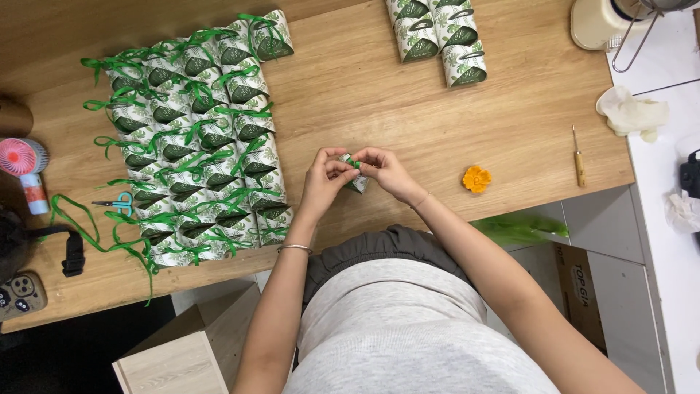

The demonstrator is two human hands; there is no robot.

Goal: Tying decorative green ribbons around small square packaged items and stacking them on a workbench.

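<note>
Box point(358, 182), small and leaf-printed, sits between both hands just above the wooden surface point(408, 109), near its front edge; a green ribbon point(351, 161) runs across its top; the left hand point(326, 177) has its fingertips pinched together on the ribbon and the box's left side; the right hand point(383, 169) is closed on the same ribbon from the other side, fingers touching those of the left; a thin bracelet circles each wrist; to the left, a large block of finished boxes point(200, 138) lies in tight rows, each tied with green ribbon; loose ribbon point(95, 237) trails off its lower left corner, with small scissors point(115, 203) beside it; at the far edge, a short stack of untied boxes point(436, 33) stands well apart; right of the hands lies an orange flower point(476, 178), and further right an awl point(578, 158) with a wooden handle; a pink fan point(20, 157) sits at the left edge.
</note>
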